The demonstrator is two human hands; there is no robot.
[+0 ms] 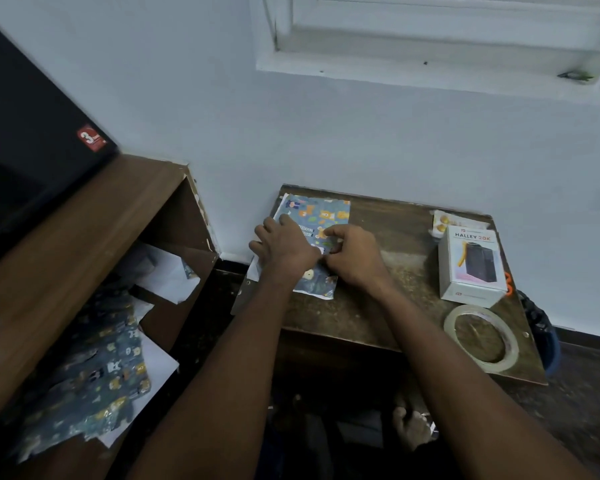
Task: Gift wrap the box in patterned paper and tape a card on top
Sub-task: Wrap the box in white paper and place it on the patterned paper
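Both bare forearms reach forward and converge, wrists nearly touching. The left hand [282, 247] lies palm down, fingers spread and fairly straight, pressing flat. The right hand [352, 255] sits just beside it, fingers curled inward with thumb and forefinger drawn together (what they pinch is too small to tell).

I'm in a plain room of a home, it seems. In front of me is a pale painted wall [326, 133] with a white window frame [430, 46] set high in it. I sit at a small worn wooden table [361, 306] pushed against that wall. To my left stands a brown shelf unit [84, 237] with a dark screen [21, 150] on top and loose paper [94, 375] stuffed into its compartments. The floor [586, 393] is dark.
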